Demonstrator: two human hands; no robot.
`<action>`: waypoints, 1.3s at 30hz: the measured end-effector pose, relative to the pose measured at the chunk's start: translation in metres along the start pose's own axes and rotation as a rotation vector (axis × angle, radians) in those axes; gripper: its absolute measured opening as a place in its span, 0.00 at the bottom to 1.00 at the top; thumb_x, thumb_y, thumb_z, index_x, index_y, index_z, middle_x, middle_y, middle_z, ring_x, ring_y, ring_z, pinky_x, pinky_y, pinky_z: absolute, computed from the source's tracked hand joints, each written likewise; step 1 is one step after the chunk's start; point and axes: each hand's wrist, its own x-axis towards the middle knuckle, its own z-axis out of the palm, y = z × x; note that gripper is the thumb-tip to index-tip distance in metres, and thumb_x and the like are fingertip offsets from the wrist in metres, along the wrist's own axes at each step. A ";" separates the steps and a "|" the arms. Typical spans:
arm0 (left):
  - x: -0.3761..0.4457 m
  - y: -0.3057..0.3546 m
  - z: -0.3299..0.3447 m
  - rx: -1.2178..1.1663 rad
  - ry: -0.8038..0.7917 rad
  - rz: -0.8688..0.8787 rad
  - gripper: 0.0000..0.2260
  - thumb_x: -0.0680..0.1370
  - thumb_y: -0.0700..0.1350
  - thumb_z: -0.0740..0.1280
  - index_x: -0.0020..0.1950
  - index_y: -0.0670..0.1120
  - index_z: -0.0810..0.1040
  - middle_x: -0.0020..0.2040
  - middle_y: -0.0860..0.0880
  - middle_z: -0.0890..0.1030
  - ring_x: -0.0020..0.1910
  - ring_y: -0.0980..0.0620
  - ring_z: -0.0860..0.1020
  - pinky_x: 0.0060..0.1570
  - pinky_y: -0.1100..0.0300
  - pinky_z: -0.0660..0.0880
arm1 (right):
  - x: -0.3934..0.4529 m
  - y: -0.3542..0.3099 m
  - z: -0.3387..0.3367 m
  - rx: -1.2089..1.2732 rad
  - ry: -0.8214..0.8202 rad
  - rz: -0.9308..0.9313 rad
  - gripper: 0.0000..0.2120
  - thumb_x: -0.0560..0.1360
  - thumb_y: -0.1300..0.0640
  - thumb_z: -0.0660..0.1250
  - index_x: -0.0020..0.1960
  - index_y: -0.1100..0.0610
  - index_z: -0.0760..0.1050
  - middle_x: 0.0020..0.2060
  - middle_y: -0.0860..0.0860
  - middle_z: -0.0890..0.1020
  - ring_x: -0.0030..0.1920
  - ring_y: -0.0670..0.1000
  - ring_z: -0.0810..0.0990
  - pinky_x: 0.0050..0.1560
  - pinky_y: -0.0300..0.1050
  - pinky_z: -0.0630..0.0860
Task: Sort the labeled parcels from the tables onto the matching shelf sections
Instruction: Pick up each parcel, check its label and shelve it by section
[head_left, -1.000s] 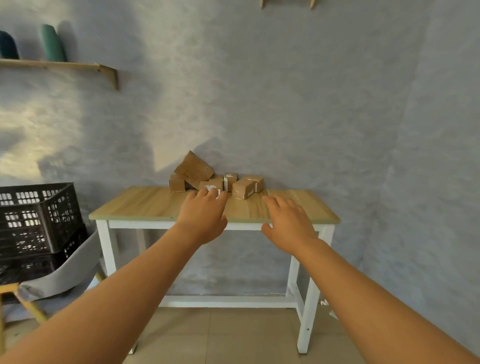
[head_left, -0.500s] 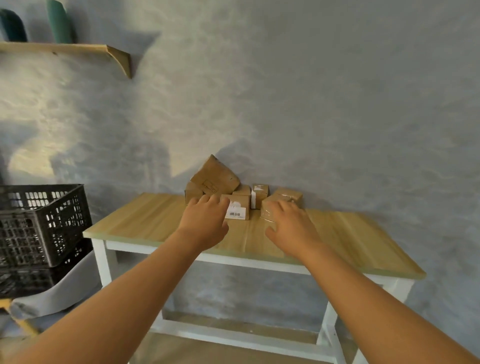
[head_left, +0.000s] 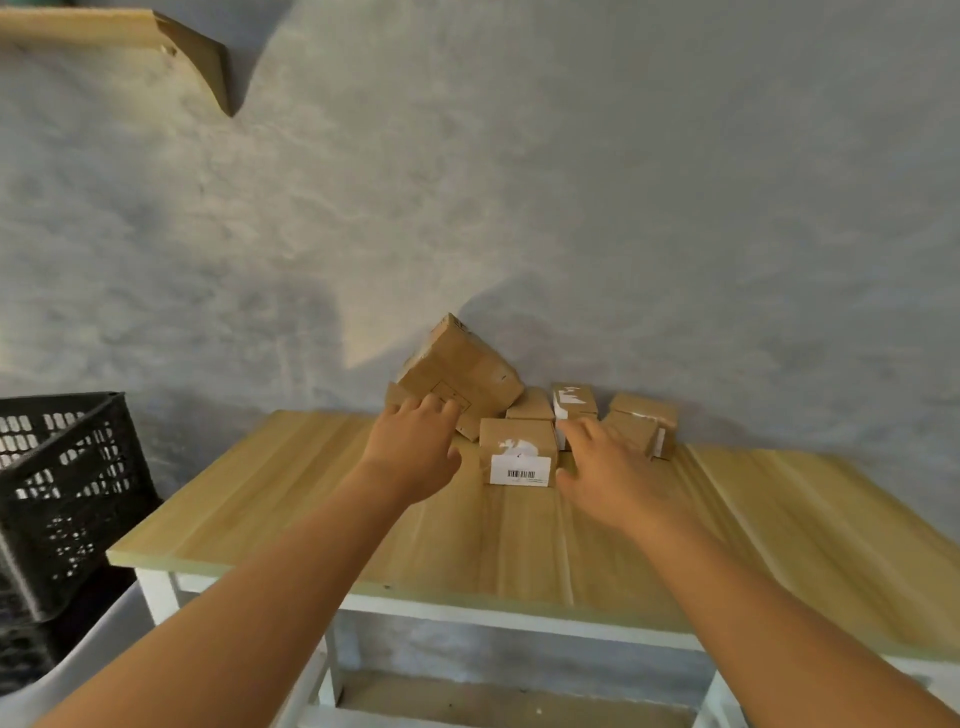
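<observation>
Reaching over wood-grain table (head_left: 291, 499): left hand (head_left: 413, 457) and right hand (head_left: 608, 473), fingers extended, loosely spread, holding nothing. Between them sits a matte cardboard cube parcel (head_left: 517, 449) with barcode label (head_left: 520, 471). Larger box (head_left: 462, 371) leans tilted against rough grey wall (head_left: 571, 182).

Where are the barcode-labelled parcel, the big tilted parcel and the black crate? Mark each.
barcode-labelled parcel (head_left: 519, 470): head view, white label.
big tilted parcel (head_left: 462, 371): head view, broad front face.
black crate (head_left: 62, 488): head view, slotted side wall.
</observation>
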 end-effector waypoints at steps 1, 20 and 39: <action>0.012 -0.008 0.008 -0.007 -0.006 0.010 0.20 0.79 0.52 0.61 0.70 0.49 0.67 0.64 0.49 0.74 0.63 0.46 0.73 0.63 0.52 0.69 | 0.012 -0.001 0.005 -0.002 -0.013 0.018 0.25 0.78 0.49 0.63 0.73 0.51 0.63 0.68 0.50 0.69 0.66 0.54 0.69 0.60 0.49 0.69; 0.169 -0.071 0.104 -0.113 -0.059 -0.059 0.16 0.81 0.52 0.59 0.66 0.48 0.69 0.63 0.48 0.74 0.61 0.45 0.73 0.59 0.51 0.71 | 0.177 0.034 0.099 0.305 -0.146 0.246 0.30 0.79 0.50 0.63 0.77 0.55 0.58 0.74 0.54 0.66 0.73 0.56 0.65 0.68 0.52 0.69; 0.278 -0.092 0.115 -0.851 -0.163 -0.545 0.31 0.80 0.65 0.55 0.74 0.44 0.64 0.62 0.42 0.74 0.54 0.43 0.74 0.50 0.52 0.73 | 0.297 0.030 0.143 1.081 -0.173 0.613 0.26 0.79 0.42 0.62 0.71 0.57 0.69 0.64 0.52 0.75 0.59 0.52 0.74 0.60 0.48 0.75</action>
